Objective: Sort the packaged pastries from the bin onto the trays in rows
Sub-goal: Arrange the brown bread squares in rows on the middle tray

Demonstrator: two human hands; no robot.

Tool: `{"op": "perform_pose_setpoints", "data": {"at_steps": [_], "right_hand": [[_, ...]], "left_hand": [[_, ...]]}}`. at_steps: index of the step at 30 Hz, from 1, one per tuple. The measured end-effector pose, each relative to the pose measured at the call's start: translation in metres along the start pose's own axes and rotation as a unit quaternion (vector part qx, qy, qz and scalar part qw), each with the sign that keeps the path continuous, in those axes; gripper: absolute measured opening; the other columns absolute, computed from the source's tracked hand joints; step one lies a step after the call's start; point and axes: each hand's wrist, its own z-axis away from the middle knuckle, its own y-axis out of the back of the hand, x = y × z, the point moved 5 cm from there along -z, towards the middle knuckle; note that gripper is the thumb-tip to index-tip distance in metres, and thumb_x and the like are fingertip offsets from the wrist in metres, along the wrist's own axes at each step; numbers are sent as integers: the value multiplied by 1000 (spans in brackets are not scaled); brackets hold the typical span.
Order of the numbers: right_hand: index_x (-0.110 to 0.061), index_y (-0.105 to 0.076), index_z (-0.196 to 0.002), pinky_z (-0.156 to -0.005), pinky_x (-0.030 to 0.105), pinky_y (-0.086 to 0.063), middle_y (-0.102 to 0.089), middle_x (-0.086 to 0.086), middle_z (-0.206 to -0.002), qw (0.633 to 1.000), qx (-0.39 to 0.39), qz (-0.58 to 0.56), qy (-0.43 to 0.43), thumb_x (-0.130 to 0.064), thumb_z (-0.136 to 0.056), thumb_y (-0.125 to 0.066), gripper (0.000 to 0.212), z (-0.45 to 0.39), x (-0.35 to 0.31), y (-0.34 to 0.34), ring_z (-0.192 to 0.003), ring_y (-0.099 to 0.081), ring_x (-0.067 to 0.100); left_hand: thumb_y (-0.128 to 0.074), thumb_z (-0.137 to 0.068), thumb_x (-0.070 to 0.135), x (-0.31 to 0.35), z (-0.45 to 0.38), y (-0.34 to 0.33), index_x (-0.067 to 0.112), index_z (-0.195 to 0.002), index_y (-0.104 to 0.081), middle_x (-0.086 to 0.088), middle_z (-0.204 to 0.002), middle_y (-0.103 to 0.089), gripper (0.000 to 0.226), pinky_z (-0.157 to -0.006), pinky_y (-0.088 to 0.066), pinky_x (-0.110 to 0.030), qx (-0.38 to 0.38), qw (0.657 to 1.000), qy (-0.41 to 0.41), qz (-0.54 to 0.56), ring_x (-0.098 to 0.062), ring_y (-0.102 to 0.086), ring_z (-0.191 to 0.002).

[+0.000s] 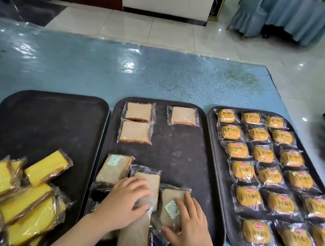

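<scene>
Lying side by side on the blue bench (163, 77): three dark trays. Left tray (40, 119) holds a loose heap of yellow cake packs (13, 198). Middle tray (176, 151) has three wrapped brown slices (138, 111) set at the far end and a jumble near. Right tray (221, 172) is filled with rows of small bun packs (262, 171). Left hand (126, 200) and right hand (189, 229) each press one near slice, fingers spread flat.

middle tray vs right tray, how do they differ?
The middle tray holds pale square bread slices in clear wrap, only three laid out, the rest heaped near both hands. The right tray is filled with neat rows of orange printed bun packs, untouched. Both are dark, rounded-corner trays on the blue table.
</scene>
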Motion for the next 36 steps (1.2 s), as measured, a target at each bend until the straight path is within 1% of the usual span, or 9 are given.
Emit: {"op": "perform_pose_setpoints", "data": {"at_steps": [3, 6, 11, 15, 20, 24, 28, 31, 36], "right_hand": [[-17, -51, -135, -97, 43, -47, -42, 14, -150, 999, -20, 46, 10, -82, -59, -55, 101, 4, -10, 1, -130, -47, 30], [-18, -45, -142, -103, 38, -42, -33, 10, -155, 999, -13, 40, 7, -74, -72, -48, 90, -2, -8, 5, -137, -41, 28], [-26, -55, -134, -105, 21, -39, -53, -10, -137, 994, 7, -106, -11, -79, -83, -32, 77, -9, 0, 20, -129, -47, 11], [-46, -63, -99, -85, 20, -49, -69, -26, -95, 941, 83, -314, -89, -44, -92, -58, 9, -13, 5, 44, -94, -62, -5], [-8, -64, -87, -64, 25, -57, -61, 2, -75, 807, 124, -528, -232, -28, -100, -52, 27, -30, 26, 59, -72, -61, 9], [-14, -60, -102, -70, 25, -49, -61, -2, -90, 877, 134, -397, -233, -35, -100, -47, 25, -45, 58, 62, -90, -61, 22], [-8, -39, -144, -104, 34, -36, -48, 5, -137, 934, 131, -260, -209, -21, -97, -55, 51, -51, 82, 56, -130, -45, 24], [-9, -43, -143, -110, 43, -33, -35, 14, -151, 980, 126, -90, -123, -16, -88, -65, 59, -51, 80, 46, -134, -37, 33], [-25, -58, -131, -104, 52, -39, -39, 12, -152, 993, 96, 68, -6, -38, -81, -71, 54, -49, 74, 20, -136, -36, 39]], "left_hand": [[-23, -88, 63, 2, 1, -1, 42, -142, -39, 21, -157, -16, 60, -113, 12, -29, -16, 999, 0, -36, -7, -3, -147], [-14, -81, 67, 4, 1, 0, 43, -144, -36, 18, -159, -15, 71, -113, 11, -30, -40, 998, 2, -46, -8, -3, -147], [-33, -96, 56, 6, 0, 2, 43, -144, -35, 16, -160, -13, 50, -116, 7, -34, -53, 997, 10, -54, -9, -1, -147], [-36, -97, 54, 7, 0, 2, 42, -145, -35, 15, -160, -13, 49, -113, 9, -33, -56, 997, 7, -55, -10, -2, -148], [-37, -97, 53, 7, -3, 3, 41, -142, -38, 16, -157, -19, 47, -117, 2, -35, -58, 997, 5, -59, -11, -8, -147], [-40, -93, 52, 7, -9, 6, 37, -133, -46, 18, -143, -34, 43, -118, -14, -34, -42, 997, 2, -64, -11, -26, -137], [-38, -91, 51, 7, -22, 8, 33, -131, -47, 14, -138, -37, 46, -117, -19, -35, -35, 997, 3, -72, -13, -31, -132], [-38, -90, 51, 7, -33, 7, 30, -130, -47, 12, -144, -33, 47, -116, -17, -35, -39, 995, 4, -87, -15, -27, -136], [-37, -97, 50, 5, -55, 8, 31, -144, -36, 3, -161, -16, 51, -119, -7, -38, -66, 993, 20, -101, -22, -10, -148]]}}
